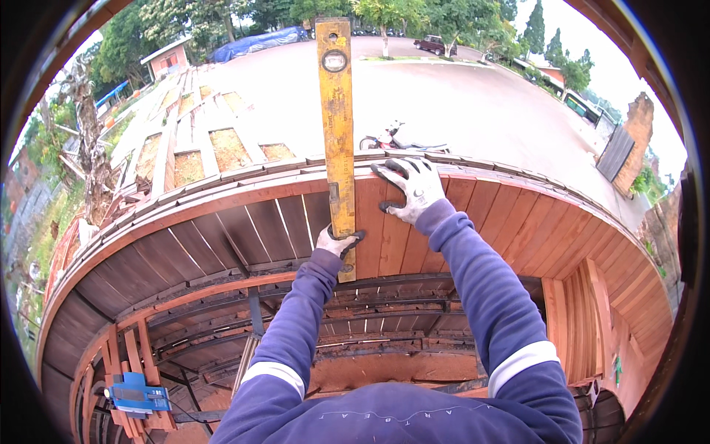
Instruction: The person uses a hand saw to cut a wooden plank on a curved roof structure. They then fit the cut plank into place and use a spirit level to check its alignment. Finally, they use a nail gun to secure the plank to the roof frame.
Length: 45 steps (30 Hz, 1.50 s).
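A long, worn yellow spirit level (338,111) stands across the curved rim of wooden boards, reaching from the planks up over the top edge. My gloved left hand (336,241) is wrapped round its lower part. To the right of the level, my gloved right hand (410,189) rests with spread fingers on the top edge of the reddish planks (481,222). Darker grey-brown boards (229,244) with gaps between some of them run to the left of the level.
A blue power tool (137,396) sits on wood strips at lower left. Dark framing (384,303) spans below my arms. Beyond the rim are loose planks (170,148), a parked scooter (392,139), a tree trunk (92,148), a pale paved yard (503,103) and a car (433,46).
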Available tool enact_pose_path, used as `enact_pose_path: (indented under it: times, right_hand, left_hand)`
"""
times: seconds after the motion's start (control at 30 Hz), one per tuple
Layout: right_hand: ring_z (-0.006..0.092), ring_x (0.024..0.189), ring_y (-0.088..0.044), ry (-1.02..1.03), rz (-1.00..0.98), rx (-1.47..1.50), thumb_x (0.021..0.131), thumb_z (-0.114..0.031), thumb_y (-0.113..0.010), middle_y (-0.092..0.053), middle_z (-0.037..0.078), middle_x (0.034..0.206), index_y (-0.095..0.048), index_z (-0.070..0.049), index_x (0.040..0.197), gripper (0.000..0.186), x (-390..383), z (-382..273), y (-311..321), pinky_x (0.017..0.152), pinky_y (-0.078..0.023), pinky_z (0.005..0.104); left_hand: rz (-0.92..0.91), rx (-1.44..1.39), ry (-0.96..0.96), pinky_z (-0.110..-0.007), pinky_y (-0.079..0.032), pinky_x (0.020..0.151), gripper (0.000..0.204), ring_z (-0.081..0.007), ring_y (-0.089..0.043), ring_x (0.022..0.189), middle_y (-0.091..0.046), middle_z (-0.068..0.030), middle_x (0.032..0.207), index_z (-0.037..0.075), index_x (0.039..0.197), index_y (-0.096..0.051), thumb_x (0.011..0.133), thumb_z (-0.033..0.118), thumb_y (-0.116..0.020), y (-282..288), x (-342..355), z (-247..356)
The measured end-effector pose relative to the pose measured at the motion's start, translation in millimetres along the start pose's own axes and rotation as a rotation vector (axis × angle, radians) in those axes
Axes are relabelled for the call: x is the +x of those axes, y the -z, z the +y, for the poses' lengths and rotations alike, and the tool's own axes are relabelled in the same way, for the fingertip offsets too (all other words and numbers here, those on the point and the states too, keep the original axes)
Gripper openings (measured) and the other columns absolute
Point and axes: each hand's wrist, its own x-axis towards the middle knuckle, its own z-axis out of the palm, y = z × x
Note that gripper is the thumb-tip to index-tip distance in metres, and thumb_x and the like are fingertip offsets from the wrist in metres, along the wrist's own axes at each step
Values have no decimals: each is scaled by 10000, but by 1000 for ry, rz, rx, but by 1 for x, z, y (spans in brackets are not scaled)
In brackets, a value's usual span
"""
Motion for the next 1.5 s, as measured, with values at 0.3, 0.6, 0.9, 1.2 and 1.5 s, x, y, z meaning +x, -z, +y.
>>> enact_pose_path:
  times: [0.3, 0.6, 0.9, 1.2, 1.5]
  right_hand:
    - [296, 1495, -326, 10, -27, -25, 863, -600, -709, -424, 57, 1587, -381, -362, 1579, 823, 4, -3, 3, 1247, -165, 533]
    - [278, 1504, -315, 4, -38, -81, 885, -640, -669, -403, 31, 1609, -336, -358, 1600, 838, 3, -6, 4, 1249, -175, 524]
    - [276, 1503, -309, 9, -32, -82, 877, -639, -680, -416, 23, 1594, -340, -381, 1592, 833, 2, -3, 4, 1253, -167, 530]
    - [289, 1508, -304, 12, -74, -161, 899, -671, -630, -380, 43, 1628, -299, -379, 1612, 839, 2, -8, 8, 1250, -140, 551]
    - [289, 1512, -289, -9, -117, -198, 917, -687, -596, -348, 28, 1649, -264, -388, 1622, 834, 3, -13, 12, 1251, -161, 541]
  left_hand:
    - [-23, -85, -46, -307, -582, 865, 362, -145, -708, 911, -744, -58, 1059, -1, 1173, -684, 830, -1, -798, 8, 7, -27]
    - [31, -29, -104, -317, -579, 879, 423, -157, -698, 954, -741, -68, 1083, 2, 1212, -645, 839, 72, -834, 10, 9, 25]
    - [-20, -160, -95, -286, -559, 802, 334, -115, -674, 856, -734, -29, 1028, 1, 1143, -696, 865, 124, -834, 4, 6, 29]
    - [-59, -134, -8, -295, -560, 857, 338, -132, -690, 917, -744, -53, 1055, -8, 1154, -697, 852, 83, -821, 11, 13, 24]
    - [-34, -119, -66, -281, -563, 770, 288, -119, -679, 811, -739, -36, 990, -1, 1127, -704, 864, 82, -787, 10, 15, 19]
